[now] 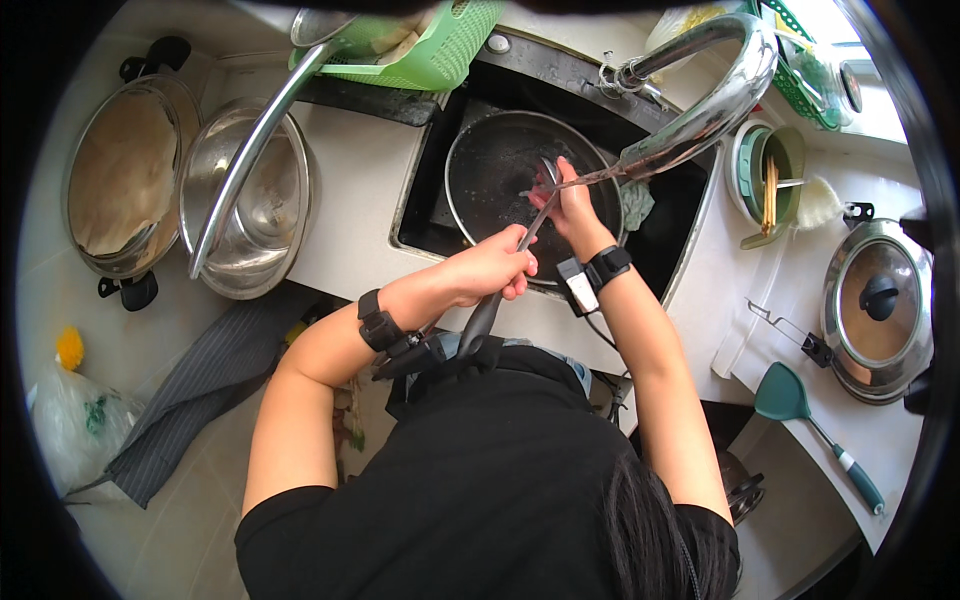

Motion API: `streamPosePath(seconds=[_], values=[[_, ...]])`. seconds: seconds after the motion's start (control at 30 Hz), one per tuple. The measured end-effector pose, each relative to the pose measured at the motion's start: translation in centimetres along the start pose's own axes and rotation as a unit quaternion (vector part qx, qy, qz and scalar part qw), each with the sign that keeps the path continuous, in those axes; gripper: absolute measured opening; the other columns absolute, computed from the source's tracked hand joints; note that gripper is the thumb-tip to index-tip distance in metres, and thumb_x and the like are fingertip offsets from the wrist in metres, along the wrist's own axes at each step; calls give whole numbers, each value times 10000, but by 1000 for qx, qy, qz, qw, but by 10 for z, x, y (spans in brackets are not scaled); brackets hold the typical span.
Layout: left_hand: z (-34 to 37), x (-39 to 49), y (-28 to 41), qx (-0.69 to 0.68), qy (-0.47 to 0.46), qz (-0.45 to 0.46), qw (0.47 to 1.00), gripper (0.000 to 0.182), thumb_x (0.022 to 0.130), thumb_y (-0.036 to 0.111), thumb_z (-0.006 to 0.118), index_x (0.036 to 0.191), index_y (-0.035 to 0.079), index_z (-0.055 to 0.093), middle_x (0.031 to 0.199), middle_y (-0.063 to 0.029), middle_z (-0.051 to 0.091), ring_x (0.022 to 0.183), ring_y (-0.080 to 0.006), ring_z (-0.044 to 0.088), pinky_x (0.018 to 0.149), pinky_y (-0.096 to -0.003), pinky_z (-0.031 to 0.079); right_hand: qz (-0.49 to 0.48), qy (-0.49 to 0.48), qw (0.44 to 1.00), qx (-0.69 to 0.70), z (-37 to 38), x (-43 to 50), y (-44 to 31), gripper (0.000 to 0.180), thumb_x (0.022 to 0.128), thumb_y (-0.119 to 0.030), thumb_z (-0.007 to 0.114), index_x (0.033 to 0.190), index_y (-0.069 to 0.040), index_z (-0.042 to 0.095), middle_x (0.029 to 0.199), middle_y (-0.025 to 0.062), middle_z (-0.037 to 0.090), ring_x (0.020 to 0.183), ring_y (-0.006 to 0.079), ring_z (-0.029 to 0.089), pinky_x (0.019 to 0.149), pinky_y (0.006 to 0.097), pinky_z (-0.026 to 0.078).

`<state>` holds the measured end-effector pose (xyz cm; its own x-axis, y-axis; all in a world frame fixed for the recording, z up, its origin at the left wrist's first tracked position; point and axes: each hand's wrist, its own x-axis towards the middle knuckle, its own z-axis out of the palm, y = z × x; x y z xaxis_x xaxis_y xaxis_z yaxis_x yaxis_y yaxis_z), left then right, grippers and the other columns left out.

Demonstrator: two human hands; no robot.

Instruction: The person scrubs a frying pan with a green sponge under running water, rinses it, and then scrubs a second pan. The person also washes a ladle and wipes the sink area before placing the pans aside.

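Observation:
My left hand (495,262) is closed around the dark handle of a long metal-headed spoon or ladle (481,326). The handle's end points back toward my waist. At the far end, the fingers of my right hand (570,199) wrap the metal head. A thin stream of water (592,178) from the curved chrome faucet (701,101) runs onto the head and these fingers. Both hands are over a wide dark pan (484,161) with water and bubbles in it. The pan sits in a black sink (416,214). A pale green cloth (637,204) lies beside the pan's right rim.
Left of the sink stand a steel bowl (259,202) and a lidded pot (120,172); a chrome bar (255,154) crosses above the bowl. A green basket (442,52) is behind. On the right are a utensil holder (787,161), a glass-lidded pan (874,315) and a teal spatula (784,391).

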<state>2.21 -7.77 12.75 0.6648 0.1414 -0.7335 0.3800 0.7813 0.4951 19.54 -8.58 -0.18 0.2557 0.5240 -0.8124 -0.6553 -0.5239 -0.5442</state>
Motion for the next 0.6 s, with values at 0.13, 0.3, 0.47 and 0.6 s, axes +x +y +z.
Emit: streamPosePath(seconds=[0.13, 0.3, 0.47, 0.6], values=[[1, 7, 8, -31, -8, -8, 999, 375, 862, 54, 468, 1198, -12, 314, 875, -95, 540, 514, -114, 516, 413, -222, 394, 15, -6, 992, 122, 16, -16, 10, 511, 880, -399, 553, 1205, -45, 380, 1074, 136, 503, 803, 265, 559, 730, 402, 528], [4, 17, 26, -74, -4, -18, 997, 202, 840, 42, 484, 1021, 25, 396, 803, -83, 556, 522, -124, 554, 440, -240, 470, -22, -41, 999, 15, 28, -42, 0, 540, 857, -198, 595, 1246, 30, 298, 1059, 201, 490, 849, 279, 581, 645, 362, 546], [6, 10, 35, -103, -33, -45, 993, 60, 867, 67, 485, 875, 7, 486, 746, -64, 549, 598, -166, 578, 587, -285, 513, 121, -59, 989, 64, 31, -35, 0, 328, 826, -72, 502, 1061, 129, 391, 855, 227, 572, 716, 287, 627, 608, 407, 538], [13, 23, 42, -182, 13, -9, 983, 145, 892, 120, 487, 944, -13, 509, 867, -104, 590, 803, -212, 603, 774, -343, 522, 28, -123, 980, -152, 20, -28, -7, 369, 857, -272, 438, 1091, -3, 530, 875, 170, 602, 719, 254, 617, 616, 375, 515]])
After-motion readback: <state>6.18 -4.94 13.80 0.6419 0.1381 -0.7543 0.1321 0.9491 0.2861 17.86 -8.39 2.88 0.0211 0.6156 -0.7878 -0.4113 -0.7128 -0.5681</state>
